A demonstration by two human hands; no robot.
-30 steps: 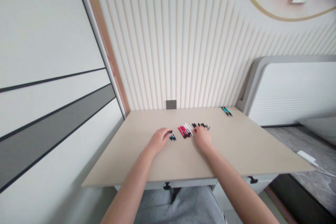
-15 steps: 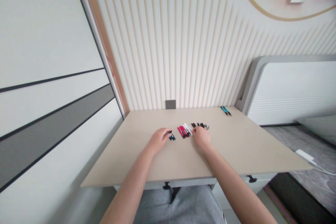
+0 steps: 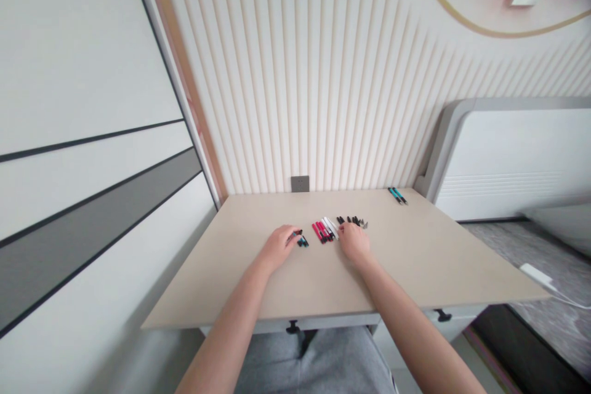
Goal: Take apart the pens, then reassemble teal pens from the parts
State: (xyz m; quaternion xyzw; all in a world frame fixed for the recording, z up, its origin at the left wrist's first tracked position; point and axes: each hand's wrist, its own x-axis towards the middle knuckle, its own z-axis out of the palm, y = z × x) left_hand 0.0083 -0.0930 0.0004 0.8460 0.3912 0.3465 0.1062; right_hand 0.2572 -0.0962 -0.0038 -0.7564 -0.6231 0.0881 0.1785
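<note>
My left hand (image 3: 280, 245) rests on the desk with curled fingers closed around several short teal-and-black pens (image 3: 303, 241), partly hidden under the fingertips. Red pens (image 3: 318, 232) and white pens (image 3: 330, 227) lie side by side between my two hands. My right hand (image 3: 354, 241) is closed, its thumb and fingertips at the right edge of the white pens. Beyond its knuckles several black pens (image 3: 354, 220) stick out, their near ends covered by the hand. Whatever the right fingers hold is hidden.
Two teal-and-black pens (image 3: 398, 196) lie at the desk's far right corner. The beige desk (image 3: 221, 283) meets a ribbed wall with a dark socket (image 3: 300, 184). White cabinet panels (image 3: 92, 228) stand at the left; a bed headboard (image 3: 517, 154) is at the right.
The view has shifted very slightly. Both hands and the pens keep the same places on the desk.
</note>
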